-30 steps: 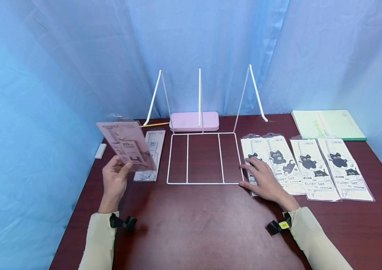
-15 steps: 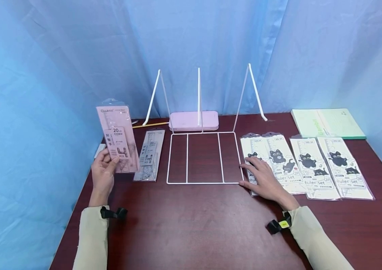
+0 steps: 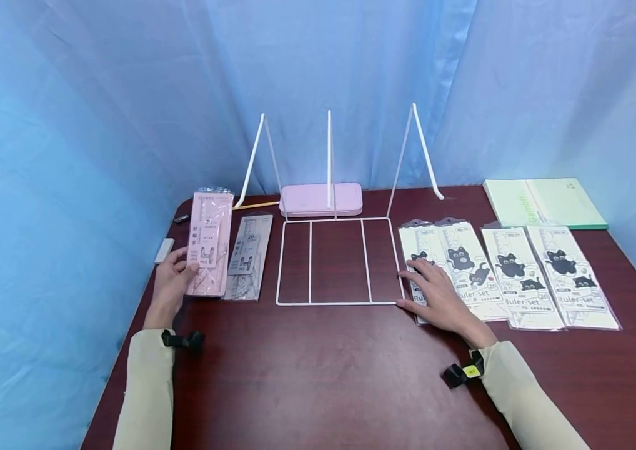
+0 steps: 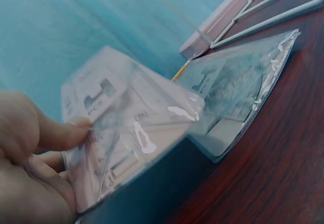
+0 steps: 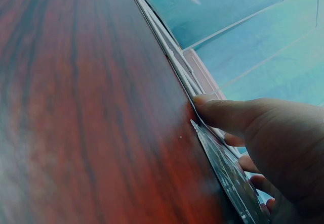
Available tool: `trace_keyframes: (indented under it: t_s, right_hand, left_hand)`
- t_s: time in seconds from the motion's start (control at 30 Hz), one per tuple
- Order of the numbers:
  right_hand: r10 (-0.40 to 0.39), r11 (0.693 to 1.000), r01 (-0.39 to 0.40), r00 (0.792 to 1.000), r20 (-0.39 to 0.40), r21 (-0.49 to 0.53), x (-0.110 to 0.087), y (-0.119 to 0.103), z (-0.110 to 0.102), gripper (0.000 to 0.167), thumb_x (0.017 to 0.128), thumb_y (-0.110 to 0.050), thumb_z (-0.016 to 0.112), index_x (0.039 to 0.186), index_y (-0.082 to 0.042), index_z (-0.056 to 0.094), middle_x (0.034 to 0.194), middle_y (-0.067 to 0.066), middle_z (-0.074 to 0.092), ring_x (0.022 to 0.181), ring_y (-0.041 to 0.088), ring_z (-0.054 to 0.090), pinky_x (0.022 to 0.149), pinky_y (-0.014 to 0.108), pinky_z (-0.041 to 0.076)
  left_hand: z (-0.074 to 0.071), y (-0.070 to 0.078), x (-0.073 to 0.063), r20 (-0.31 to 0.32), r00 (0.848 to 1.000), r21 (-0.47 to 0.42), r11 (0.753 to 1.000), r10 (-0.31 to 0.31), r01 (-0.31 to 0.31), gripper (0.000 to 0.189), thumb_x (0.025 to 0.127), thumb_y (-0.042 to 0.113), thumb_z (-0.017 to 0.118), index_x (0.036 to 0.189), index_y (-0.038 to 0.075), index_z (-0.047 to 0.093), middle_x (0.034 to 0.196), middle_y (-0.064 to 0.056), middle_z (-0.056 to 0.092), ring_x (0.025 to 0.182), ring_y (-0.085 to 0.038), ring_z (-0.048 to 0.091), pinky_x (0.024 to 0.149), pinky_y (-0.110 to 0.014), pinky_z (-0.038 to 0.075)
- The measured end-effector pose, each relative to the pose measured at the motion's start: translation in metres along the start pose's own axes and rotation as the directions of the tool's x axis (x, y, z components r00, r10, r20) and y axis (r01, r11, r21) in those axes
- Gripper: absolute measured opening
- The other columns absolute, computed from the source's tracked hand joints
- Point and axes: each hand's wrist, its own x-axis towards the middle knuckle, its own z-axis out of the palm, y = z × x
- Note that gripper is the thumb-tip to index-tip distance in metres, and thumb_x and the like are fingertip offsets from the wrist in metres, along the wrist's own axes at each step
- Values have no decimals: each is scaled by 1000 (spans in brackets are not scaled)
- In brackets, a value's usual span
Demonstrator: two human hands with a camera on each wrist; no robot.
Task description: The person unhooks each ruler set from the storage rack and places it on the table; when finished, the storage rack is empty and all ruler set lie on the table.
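My left hand pinches the left edge of a pink packaged ruler set, thumb on its printed front. The left wrist view has this packet tilted, its near end raised over the tabletop. Just right of it lies a grey ruler set packet, slightly overlapped by the pink one in the head view. My right hand rests with relaxed, spread fingers on the leftmost white cat-print ruler set. Its thumb touches the near right corner of the white wire rack.
More cat-print ruler sets lie to the right. Behind the rack sits a lilac case, with a yellow pencil beside it. A white eraser-like block lies far left, green notebooks back right. Blue curtains surround the table.
My left hand first swung the pink ruler set left and turned its front towards the camera, then lowered it beside the grey packet. My right hand has stayed in place.
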Motion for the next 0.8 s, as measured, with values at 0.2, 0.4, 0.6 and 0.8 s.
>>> trace_keyframes:
  t_s: [0.2,0.4,0.6,0.8]
  right_hand:
    - [-11,1000,11,1000,-8,-1,1,-1,0,61,81,-28,81,134,-5,61,144,22,51,138,44,41,109,64,31]
    - [-13,1000,13,1000,-6,-1,1,-1,1,62,81,-29,81,134,-5,61,144,22,51,138,43,41,110,64,30]
    - [-6,1000,6,1000,-3,-2,1,-1,0,61,81,-29,81,134,-5,61,144,22,51,138,43,40,111,64,29]
    - [-9,1000,9,1000,1,-9,1,-2,-1,62,81,-29,81,134,-4,61,144,23,51,138,44,41,110,64,30]
  left_hand:
    - [0,-4,10,15,998,46,997,-66,65,55,104,5,48,156,7,32,136,-26,56,76,0,60,66,-18,54]
    - [2,-6,19,16,996,100,991,-91,89,56,103,4,48,156,2,32,134,-26,56,74,-1,59,63,-19,54]
    - [4,-7,23,21,995,153,984,-94,89,55,102,3,49,155,-1,34,131,-27,58,71,-3,60,61,-20,54]
    - [5,-5,23,4,996,249,965,-88,85,52,101,6,53,150,-4,40,119,-25,62,70,-9,60,58,-21,53]
